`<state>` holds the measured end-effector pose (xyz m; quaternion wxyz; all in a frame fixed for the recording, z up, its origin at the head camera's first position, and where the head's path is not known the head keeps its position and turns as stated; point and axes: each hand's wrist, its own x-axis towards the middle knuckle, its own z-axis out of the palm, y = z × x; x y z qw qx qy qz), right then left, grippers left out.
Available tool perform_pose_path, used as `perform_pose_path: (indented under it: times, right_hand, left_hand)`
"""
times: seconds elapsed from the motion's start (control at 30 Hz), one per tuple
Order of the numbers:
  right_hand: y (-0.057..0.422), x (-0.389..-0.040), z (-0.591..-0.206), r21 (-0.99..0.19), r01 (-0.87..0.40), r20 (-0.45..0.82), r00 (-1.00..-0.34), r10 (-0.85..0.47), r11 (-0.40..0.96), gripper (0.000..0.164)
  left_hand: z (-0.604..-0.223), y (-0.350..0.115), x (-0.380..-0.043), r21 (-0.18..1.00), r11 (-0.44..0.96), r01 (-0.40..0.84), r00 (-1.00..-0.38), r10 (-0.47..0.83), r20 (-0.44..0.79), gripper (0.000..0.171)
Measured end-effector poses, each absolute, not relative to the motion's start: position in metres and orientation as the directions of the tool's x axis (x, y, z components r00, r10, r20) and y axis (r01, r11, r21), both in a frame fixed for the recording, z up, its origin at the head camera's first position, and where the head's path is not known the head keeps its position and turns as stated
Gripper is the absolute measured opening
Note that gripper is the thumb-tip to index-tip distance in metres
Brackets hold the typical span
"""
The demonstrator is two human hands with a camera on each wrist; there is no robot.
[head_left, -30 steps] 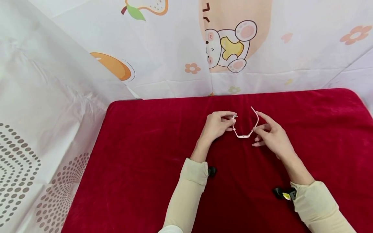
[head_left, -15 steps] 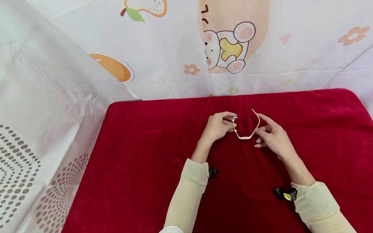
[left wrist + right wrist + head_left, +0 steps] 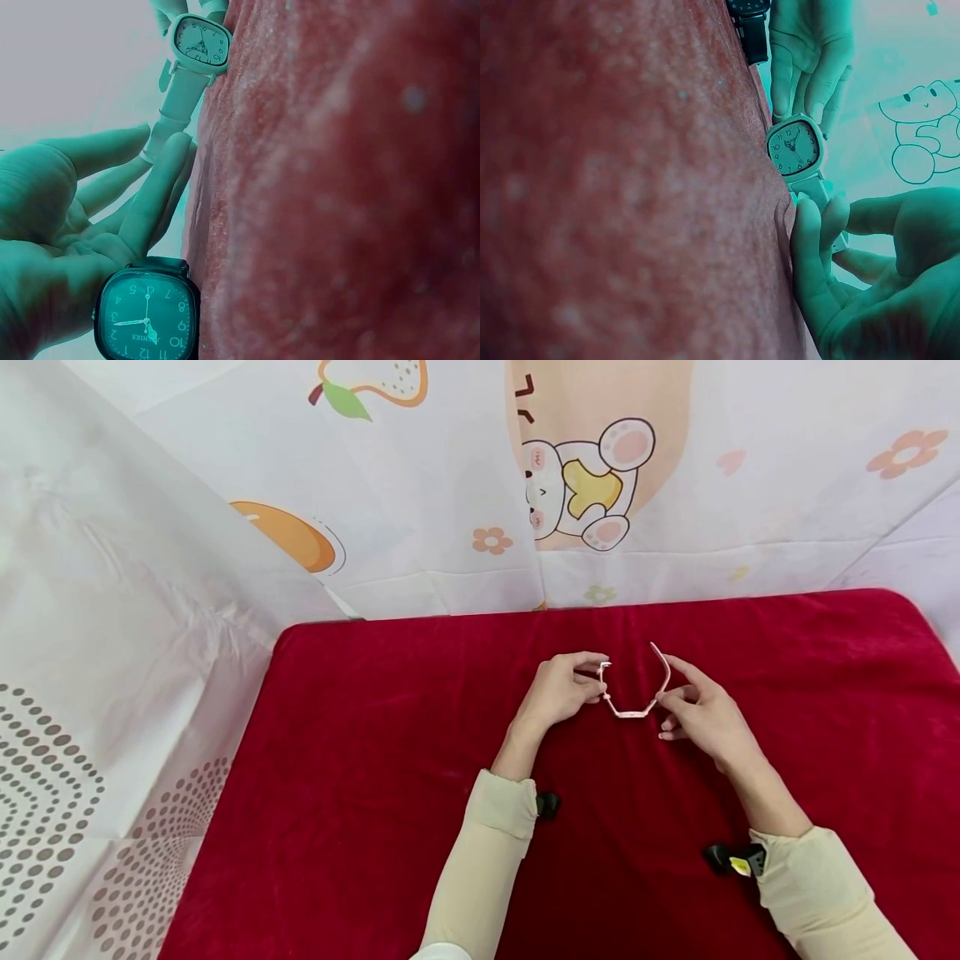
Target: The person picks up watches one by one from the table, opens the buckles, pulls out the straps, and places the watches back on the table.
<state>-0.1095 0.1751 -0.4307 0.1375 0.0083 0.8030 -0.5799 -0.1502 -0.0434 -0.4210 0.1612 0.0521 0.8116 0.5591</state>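
A pale pink wristwatch [image 3: 632,715] is held unbuckled between both hands, case low and two strap halves rising into an open U. My left hand [image 3: 558,687] pinches the buckle-side strap between thumb and fingers. With thumb and fingertips, my right hand [image 3: 703,714] pinches the other strap half, whose free end sticks up past the index finger. The watch's numbered dial [image 3: 202,41] shows in the left wrist view, and its squarish case [image 3: 793,147] appears in the right wrist view. A second, black watch [image 3: 148,315] is beside the heel of the left hand; how it is fixed is unclear.
A red velvet cloth [image 3: 375,760] covers the table below both hands. Behind it hangs a white printed curtain [image 3: 420,485], and another with dotted patterns is at left. Black devices sit beside the left cuff [image 3: 498,802] and the right cuff [image 3: 813,868].
Both hands and the watch have shifted slightly right in the head view. The right strap's free end sits a little lower. Both grips look the same.
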Motion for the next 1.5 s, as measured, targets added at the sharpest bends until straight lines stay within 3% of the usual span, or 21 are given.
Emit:
perform_pose_path:
  times: [0.33,0.67,0.87,1.13,1.5]
  right_hand:
    - [0.174,-0.110,-0.430,-0.923,0.189,-0.248,-0.958,-0.145,0.335,0.062]
    - [0.173,-0.110,-0.428,-0.913,0.179,-0.246,-0.958,-0.147,0.366,0.061]
    - [0.173,-0.111,-0.428,-0.906,0.169,-0.246,-0.956,-0.159,0.389,0.068]
    - [0.174,-0.108,-0.427,-0.887,0.161,-0.257,-0.951,-0.172,0.432,0.080]
    - [0.174,-0.106,-0.424,-0.840,0.092,-0.194,-0.972,-0.137,0.535,0.078]
  left_hand:
    - [-0.420,-0.047,-0.150,0.870,0.492,-0.010,-0.939,0.296,-0.178,0.047]
    - [-0.418,-0.046,-0.150,0.854,0.520,0.012,-0.936,0.307,-0.174,0.045]
    - [-0.416,-0.047,-0.149,0.836,0.547,0.028,-0.937,0.306,-0.169,0.044]
    - [-0.417,-0.055,-0.147,0.854,0.519,0.044,-0.938,0.317,-0.144,0.044]
    - [-0.410,-0.061,-0.149,0.867,0.493,0.075,-0.945,0.311,-0.096,0.041]
